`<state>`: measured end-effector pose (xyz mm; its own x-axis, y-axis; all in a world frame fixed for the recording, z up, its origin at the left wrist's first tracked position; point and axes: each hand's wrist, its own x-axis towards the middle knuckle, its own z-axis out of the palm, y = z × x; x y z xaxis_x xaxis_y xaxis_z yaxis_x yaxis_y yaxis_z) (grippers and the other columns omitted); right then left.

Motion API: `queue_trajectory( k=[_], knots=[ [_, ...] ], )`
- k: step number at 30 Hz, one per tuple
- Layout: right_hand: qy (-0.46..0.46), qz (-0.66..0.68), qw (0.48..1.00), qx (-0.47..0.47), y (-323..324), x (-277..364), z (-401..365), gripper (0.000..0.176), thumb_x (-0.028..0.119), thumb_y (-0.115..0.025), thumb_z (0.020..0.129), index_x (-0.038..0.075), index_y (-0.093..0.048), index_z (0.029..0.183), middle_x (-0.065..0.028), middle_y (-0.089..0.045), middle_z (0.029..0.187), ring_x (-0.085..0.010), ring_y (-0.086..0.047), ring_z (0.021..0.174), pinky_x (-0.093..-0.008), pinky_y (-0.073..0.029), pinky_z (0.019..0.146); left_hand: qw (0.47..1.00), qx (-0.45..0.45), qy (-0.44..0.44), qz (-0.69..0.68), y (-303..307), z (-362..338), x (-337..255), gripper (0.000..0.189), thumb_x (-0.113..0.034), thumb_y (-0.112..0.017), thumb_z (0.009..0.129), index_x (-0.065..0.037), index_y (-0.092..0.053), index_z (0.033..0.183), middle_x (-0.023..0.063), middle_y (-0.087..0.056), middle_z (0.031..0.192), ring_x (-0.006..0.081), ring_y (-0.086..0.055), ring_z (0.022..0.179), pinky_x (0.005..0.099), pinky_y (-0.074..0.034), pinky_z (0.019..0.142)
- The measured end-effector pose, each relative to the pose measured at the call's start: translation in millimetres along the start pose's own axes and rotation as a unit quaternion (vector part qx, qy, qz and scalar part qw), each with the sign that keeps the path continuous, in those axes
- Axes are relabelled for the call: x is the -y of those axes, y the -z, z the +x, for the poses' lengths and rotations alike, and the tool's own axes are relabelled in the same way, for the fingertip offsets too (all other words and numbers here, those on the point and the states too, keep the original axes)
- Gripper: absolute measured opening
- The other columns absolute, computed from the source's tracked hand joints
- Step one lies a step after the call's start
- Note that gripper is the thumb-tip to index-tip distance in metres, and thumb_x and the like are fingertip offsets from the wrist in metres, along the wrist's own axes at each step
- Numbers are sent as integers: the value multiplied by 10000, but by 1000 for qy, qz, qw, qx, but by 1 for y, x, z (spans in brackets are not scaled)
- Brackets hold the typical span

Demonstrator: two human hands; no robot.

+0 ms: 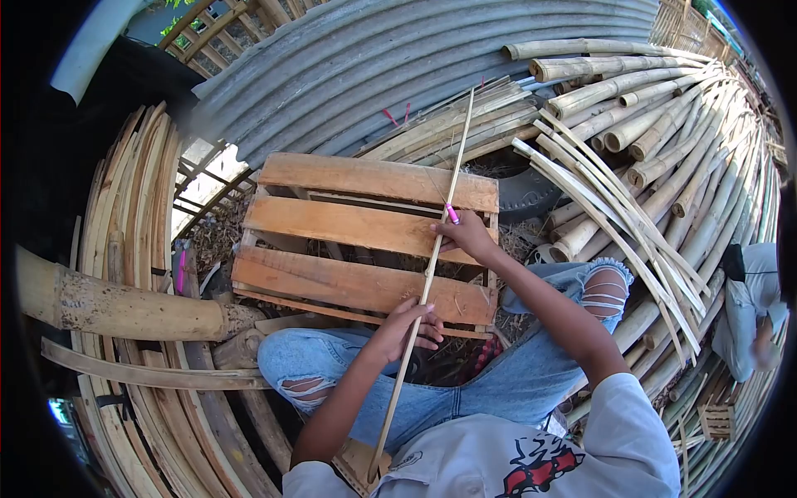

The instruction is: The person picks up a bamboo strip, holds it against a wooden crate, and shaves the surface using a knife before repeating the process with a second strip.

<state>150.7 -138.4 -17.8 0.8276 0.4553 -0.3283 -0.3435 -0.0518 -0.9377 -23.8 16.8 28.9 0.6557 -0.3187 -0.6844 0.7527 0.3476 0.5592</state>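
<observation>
A long thin bamboo strip [429, 272] runs slantwise from my lap up over a slatted wooden crate [336, 222]. Near its lower half, my left hand [400, 334] is closed around the strip, thumb on one side and fingers showing on the other. My right hand [467, 237] is closed higher up, at the strip's right edge over the crate's middle slat. A small pink pen-like tool [452, 214] sticks up out of the right hand's grip, right against the strip; what kind of tool it is, I cannot tell.
Bamboo poles [656, 153] are piled at the right, with loose split strips [618, 224] over them. Cut strips [124, 224] and a thick bamboo pole [133, 305] lie left. Corrugated sheeting [374, 70] stands behind. Another person's leg [739, 332] shows far right.
</observation>
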Motion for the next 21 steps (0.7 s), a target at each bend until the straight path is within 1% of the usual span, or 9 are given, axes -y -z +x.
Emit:
queue_trajectory(
  k=[3,5,6,8,10,13,15,19,21],
  knots=[
    [-37,-50,998,29,3,20,-5,345,274,-624,869,-52,-550,783,-127,-620,671,-205,-658,572,-297,-577,527,999,-5,-14,-50,7,6,11,197,-252,-548,914,-83,-466,972,79,-596,759,151,-622,575,259,-537,483],
    [-61,-223,973,2,5,53,-16,452,393,-532,906,-47,-562,804,-133,-624,666,-211,-654,541,-294,-546,504,998,-17,-29,-50,2,4,10,165,-239,-565,908,-104,-473,933,29,-553,691,67,-508,447,186,-435,380],
    [-48,-271,961,20,7,57,-19,498,446,-476,920,-37,-572,845,-124,-616,647,-204,-642,558,-314,-496,529,998,-18,-29,-55,2,3,9,165,-239,-565,908,-104,-473,933,29,-553,691,67,-508,447,186,-435,380],
    [-20,-305,951,47,13,60,-32,486,446,-486,919,-27,-572,851,-112,-593,626,-196,-602,556,-321,-467,549,997,26,-10,-74,3,2,4,161,-226,-580,902,-110,-468,910,-10,-475,635,28,-390,406,165,-330,344],
    [8,-340,938,72,7,68,-53,475,447,-496,918,-18,-573,857,-101,-570,606,-187,-563,555,-328,-438,569,995,35,-14,-91,2,0,3,164,-214,-591,894,-116,-460,906,-20,-457,629,24,-375,409,164,-308,344],
    [-25,-300,949,97,-7,65,-87,463,448,-500,918,-6,-567,863,-84,-504,575,-188,-456,565,-339,-388,589,990,52,-21,-128,1,-4,3,163,-193,-596,889,-122,-450,898,-30,-432,620,22,-361,408,163,-286,341],
    [14,-278,955,105,-12,51,-98,462,440,-503,919,-15,-551,865,-94,-460,575,-196,-406,556,-344,-383,581,984,73,-19,-162,0,-9,-1,160,-182,-598,887,-121,-452,905,-33,-428,618,21,-354,396,162,-278,334],
    [13,-355,930,98,-18,33,-97,487,389,-479,937,-54,-563,752,-154,-459,553,-241,-441,525,-381,-390,579,984,78,-30,-158,-5,-15,-6,157,-167,-602,886,-119,-457,924,-36,-419,614,20,-347,385,166,-272,325],
    [19,-322,942,90,-23,33,-96,507,389,-483,932,-61,-566,714,-176,-475,552,-266,-462,514,-398,-387,573,988,51,-41,-140,-5,-16,-6,154,-153,-603,885,-113,-463,939,-40,-415,616,17,-340,373,167,-274,319]
  ],
)
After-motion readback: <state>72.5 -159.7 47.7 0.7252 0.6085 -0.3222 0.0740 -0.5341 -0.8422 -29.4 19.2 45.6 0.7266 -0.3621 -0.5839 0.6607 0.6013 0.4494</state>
